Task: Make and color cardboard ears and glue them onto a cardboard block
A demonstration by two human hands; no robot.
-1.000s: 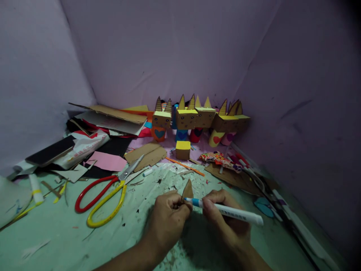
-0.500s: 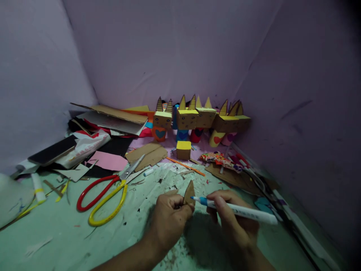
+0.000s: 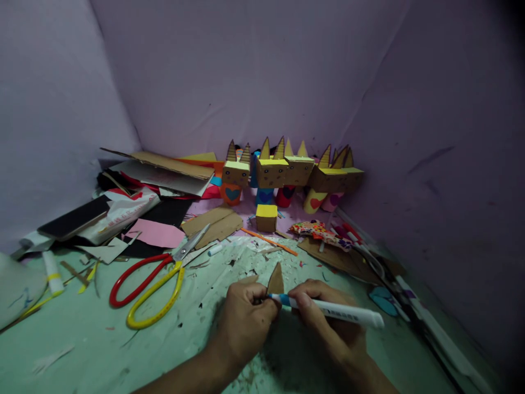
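Between its thumb and fingers, my left hand pinches a small pointed cardboard piece, held upright above the green surface. My right hand is closed around a white marker with a blue tip section. The marker's tip is at the lower part of the piece, close to my left thumb. Whether the tip touches the cardboard is hard to tell. A small white and blue cap lies beyond my left hand.
Scissors with red and yellow handles lie at left. Several box-headed cardboard figures stand at the back, behind a small yellow-topped box. Cardboard and paper scraps are piled left; patterned cloth and pens lie right.
My right hand has moved left and the marker tip has gone from the middle of the cardboard piece down to its lower edge. My left hand has barely moved.
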